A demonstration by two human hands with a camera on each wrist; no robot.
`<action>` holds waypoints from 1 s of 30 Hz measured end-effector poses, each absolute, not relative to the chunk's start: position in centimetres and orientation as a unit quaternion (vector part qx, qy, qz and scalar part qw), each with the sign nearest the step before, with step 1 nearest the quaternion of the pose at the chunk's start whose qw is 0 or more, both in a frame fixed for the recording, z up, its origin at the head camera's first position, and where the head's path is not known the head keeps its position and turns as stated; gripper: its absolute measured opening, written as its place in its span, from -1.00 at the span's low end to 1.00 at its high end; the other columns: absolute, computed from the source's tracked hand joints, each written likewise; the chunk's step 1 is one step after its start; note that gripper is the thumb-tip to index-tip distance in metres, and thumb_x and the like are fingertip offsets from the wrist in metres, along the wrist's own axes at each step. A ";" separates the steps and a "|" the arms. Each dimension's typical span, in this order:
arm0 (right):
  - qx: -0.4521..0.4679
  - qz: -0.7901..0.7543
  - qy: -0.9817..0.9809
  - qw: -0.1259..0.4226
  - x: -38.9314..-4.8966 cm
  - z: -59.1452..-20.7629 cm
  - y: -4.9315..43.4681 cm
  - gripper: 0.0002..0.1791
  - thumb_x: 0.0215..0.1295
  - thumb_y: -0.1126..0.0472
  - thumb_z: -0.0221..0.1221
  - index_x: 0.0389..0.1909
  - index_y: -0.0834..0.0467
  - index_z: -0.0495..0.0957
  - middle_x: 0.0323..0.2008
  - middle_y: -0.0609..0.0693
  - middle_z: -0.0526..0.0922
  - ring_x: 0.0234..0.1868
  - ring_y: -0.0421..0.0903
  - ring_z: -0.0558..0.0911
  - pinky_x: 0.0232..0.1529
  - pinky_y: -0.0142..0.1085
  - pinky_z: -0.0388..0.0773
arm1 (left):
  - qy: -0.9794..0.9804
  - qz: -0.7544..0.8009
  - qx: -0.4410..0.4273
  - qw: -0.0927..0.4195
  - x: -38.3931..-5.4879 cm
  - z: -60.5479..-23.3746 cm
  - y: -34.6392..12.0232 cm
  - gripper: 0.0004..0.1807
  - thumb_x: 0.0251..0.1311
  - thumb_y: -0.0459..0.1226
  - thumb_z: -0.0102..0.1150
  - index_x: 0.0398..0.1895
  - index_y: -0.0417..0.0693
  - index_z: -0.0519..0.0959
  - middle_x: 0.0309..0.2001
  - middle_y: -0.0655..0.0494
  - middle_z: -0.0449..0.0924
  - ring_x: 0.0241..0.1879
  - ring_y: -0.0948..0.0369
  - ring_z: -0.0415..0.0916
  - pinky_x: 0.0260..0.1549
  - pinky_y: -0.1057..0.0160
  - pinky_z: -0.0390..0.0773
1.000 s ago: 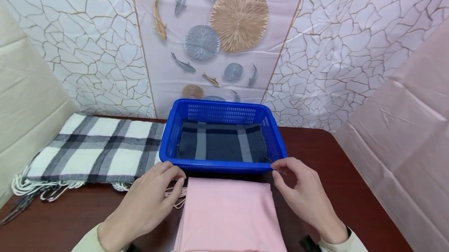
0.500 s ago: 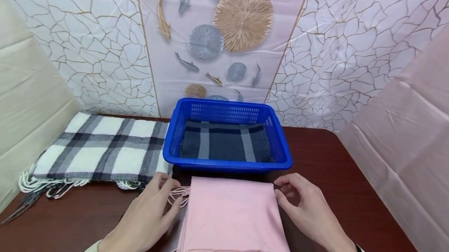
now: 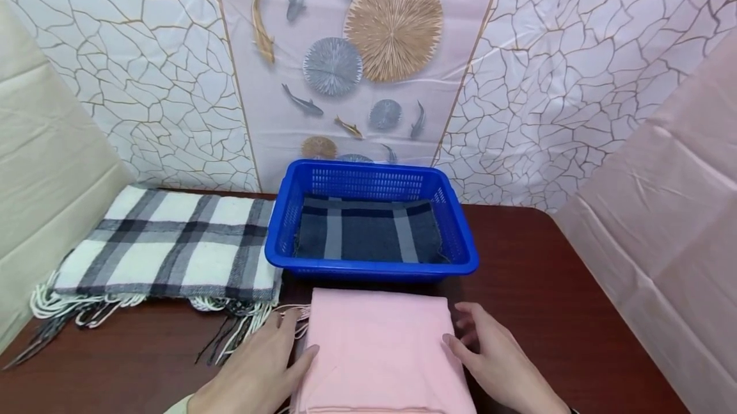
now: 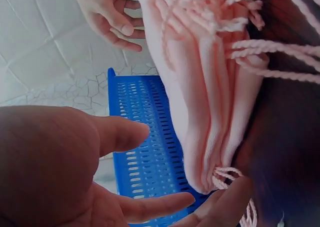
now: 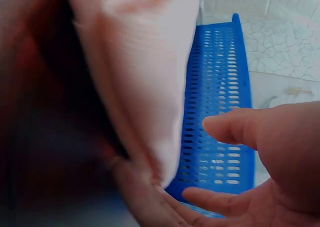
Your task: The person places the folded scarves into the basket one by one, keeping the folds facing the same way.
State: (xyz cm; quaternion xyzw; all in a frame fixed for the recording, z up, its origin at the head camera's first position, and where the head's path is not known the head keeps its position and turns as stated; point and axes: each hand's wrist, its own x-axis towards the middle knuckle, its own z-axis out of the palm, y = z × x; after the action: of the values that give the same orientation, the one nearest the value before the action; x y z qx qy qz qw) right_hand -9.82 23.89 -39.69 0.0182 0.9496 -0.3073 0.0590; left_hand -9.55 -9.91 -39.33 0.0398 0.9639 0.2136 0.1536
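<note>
A folded pink scarf [image 3: 377,350] lies on the table at the bottom middle of the head view. Its stacked layers and twisted fringe [image 4: 280,49] show in the left wrist view. At the scarf's left edge is my left hand [image 3: 261,366], thumb tip over the cloth and fingers loosely spread around the side. My right hand [image 3: 498,359] is at the opposite edge, its thumb tip over the cloth. In the right wrist view, the right fingers [image 5: 145,199] extend beside the scarf's lower corner, with the thumb held apart. Neither hand grips the scarf.
Just behind the scarf stands a blue plastic basket [image 3: 374,268] with a dark grey striped cloth [image 3: 371,235] laid flat inside. A black-and-white checked scarf [image 3: 190,241] with long fringe lies left of it on the brown table [image 3: 535,273]. Patterned hangings enclose the back and sides.
Both hands have come back from the basket's front rim to the sides of the pink scarf. The basket and both scarves stay in place.
</note>
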 end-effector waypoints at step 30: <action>0.052 -0.284 0.954 0.082 -10.3 -41.4 23.2 -0.39 0.19 -0.03 0.43 0.12 0.27 0.55 -0.42 -0.11 0.59 -0.39 -0.21 0.51 -0.34 -0.32 0.47 | 0.936 0.327 0.100 0.079 -10.2 -41.3 -8.7 -0.29 0.18 -0.29 0.42 0.32 -0.34 0.30 0.02 -0.27 0.65 0.00 -0.07 0.67 -0.08 -0.08 0.65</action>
State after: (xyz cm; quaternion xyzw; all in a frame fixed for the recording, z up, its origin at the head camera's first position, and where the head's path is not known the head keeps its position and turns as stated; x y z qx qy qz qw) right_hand -10.35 23.21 -41.35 0.0523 0.9539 -0.2840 0.0820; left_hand -10.20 -8.66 -41.27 0.1001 0.9364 0.3268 0.0791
